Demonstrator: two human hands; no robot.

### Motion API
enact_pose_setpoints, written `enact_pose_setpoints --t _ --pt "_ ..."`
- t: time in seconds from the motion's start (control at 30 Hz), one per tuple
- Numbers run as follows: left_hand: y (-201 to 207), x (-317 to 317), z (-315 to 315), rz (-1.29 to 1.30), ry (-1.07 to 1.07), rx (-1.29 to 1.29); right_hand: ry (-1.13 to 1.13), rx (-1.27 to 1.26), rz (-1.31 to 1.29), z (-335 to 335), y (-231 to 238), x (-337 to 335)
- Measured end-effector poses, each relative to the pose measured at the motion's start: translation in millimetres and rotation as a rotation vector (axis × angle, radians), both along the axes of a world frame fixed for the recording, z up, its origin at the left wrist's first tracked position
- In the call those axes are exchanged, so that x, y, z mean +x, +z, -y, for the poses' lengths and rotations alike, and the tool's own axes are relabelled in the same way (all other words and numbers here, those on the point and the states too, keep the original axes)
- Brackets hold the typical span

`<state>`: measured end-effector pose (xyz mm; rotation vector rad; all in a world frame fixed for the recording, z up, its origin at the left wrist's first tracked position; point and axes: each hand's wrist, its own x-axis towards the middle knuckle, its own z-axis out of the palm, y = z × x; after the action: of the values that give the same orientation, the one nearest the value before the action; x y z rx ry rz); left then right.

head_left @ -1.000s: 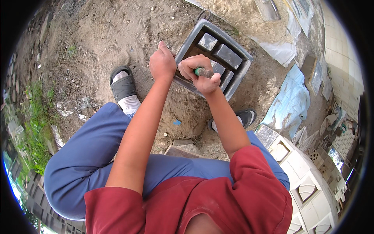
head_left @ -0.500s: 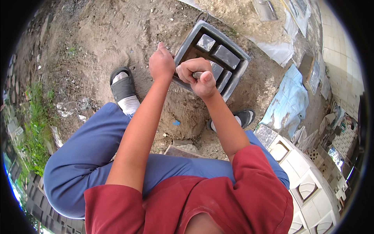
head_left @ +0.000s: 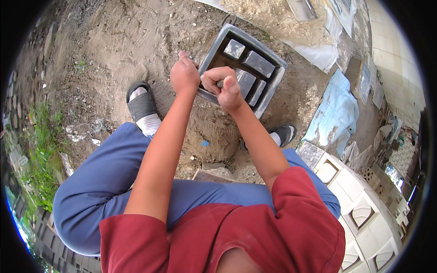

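Since a moment ago, my right hand (head_left: 224, 86) has barely shifted — fingers wrapped tight around a small green-handled tool (head_left: 220, 84). My left hand (head_left: 184, 75), curled closed, rests on the grey mould's (head_left: 214, 48) near rim — on sandy ground (head_left: 114, 41).

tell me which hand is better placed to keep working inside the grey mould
The right hand, probably: it is closed around a small tool handle directly over the grey mould. The left hand only rests on the mould's near rim.
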<state>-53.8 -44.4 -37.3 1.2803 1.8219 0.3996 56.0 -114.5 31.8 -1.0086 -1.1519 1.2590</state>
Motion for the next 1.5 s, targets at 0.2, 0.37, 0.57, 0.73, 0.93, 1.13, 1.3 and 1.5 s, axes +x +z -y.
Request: enact_pose_setpoints --t 0.2,0.37,0.57,0.73,0.93,1.13,1.3,1.5 --pt "0.9 4.5 0.7 0.02 0.016 0.034 -0.055 0.061 -0.031 2.4 0.2 2.0" --pt "-1.1 -4.9 1.7 0.034 0.02 0.0 -0.034 0.042 0.001 -0.4 20.7 -7.6" --pt "-5.4 -3.2 -1.4 0.038 0.034 -0.027 -0.024 0.048 0.13 -7.0 7.9 -7.4" --pt "4.0 3.2 2.7 0.061 0.028 0.005 -0.063 0.126 0.142 -1.6 6.3 -8.1" --pt "2.1 -5.3 -3.6 0.065 0.131 -0.032 -0.09 0.13 0.042 6.1 19.2 -12.0" --pt "-0.3 -4.6 1.9 0.078 0.116 -0.031 -0.109 0.081 0.128 -4.5 22.0 -7.6" --pt "-1.5 4.5 -2.5 0.02 0.105 -0.033 -0.072 0.205 0.159 -3.4 2.7 -6.7" --pt "-3.8 -3.9 4.4 0.08 0.11 -0.026 -0.166 0.141 0.054 13.2 17.5 -8.7"
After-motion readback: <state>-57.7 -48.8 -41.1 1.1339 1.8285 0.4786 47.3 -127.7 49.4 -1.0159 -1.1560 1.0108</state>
